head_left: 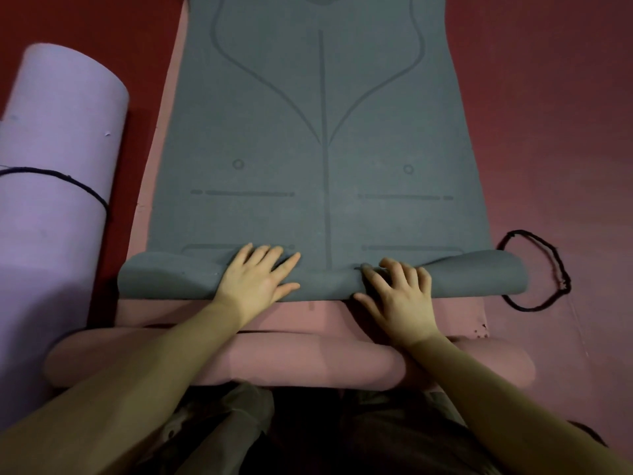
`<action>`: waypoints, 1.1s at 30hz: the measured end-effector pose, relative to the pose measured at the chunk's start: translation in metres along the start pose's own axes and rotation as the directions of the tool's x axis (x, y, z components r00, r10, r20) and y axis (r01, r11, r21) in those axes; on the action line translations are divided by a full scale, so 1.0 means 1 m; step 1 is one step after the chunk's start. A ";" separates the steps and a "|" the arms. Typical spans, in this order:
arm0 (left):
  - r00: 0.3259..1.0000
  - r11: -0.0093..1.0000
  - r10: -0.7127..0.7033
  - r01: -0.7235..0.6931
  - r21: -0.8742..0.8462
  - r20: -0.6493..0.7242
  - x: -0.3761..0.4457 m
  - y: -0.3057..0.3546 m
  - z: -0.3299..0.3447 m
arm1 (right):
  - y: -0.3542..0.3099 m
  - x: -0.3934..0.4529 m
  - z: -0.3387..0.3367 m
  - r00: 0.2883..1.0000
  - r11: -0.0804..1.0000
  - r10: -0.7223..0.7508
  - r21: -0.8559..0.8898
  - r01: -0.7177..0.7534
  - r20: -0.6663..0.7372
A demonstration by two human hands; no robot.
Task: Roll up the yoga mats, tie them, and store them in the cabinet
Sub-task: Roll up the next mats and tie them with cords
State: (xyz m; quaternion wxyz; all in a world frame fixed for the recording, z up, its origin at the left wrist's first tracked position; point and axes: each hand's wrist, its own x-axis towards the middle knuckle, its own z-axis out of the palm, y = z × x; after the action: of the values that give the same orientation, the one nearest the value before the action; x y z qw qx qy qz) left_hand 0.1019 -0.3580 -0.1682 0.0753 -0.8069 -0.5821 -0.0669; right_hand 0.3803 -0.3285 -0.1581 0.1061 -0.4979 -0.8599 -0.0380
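Observation:
A grey yoga mat (322, 132) with printed lines lies flat, running away from me, its near end turned into a small roll (164, 279). My left hand (260, 279) presses on the roll left of centre with straight fingers. My right hand (399, 291) rests on the roll right of centre, its fingertips bent over the top of the fold. Under the grey mat lies a pink mat (459, 311), whose near end is a thick roll (308, 363) under my forearms. A lilac rolled mat (58, 186), tied round with a dark string (73, 181), lies at the left.
A loose loop of dark string (548, 269) lies on the red floor (555, 114) just right of the grey roll. Red floor also shows between the lilac roll and the pink mat. My lap fills the bottom of the view.

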 end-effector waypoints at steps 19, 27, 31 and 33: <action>0.960 0.985 0.160 -0.140 -0.102 0.231 0.022 -0.019 -0.007 | 0.002 0.020 0.000 0.999 1.000 -0.027 -0.008 0.027 0.030; 0.990 0.992 0.126 -0.128 0.016 0.057 0.013 0.001 -0.005 | 0.006 0.041 0.006 0.987 0.998 0.023 0.051 -0.031 0.157; 0.981 0.988 0.154 -0.152 -0.021 0.122 0.030 -0.012 -0.004 | 0.005 0.053 0.004 0.989 0.999 0.035 0.024 -0.039 0.140; 0.971 0.982 0.183 -0.175 -0.065 0.151 0.040 -0.021 -0.006 | 0.004 0.052 0.002 0.995 0.999 0.042 0.004 -0.043 0.092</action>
State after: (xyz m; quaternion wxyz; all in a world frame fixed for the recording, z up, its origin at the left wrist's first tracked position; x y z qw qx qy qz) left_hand 0.0944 -0.3158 -0.1540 0.0144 -0.8605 -0.5091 -0.0116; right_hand 0.3580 -0.2821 -0.1487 0.0684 -0.5171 -0.8531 -0.0102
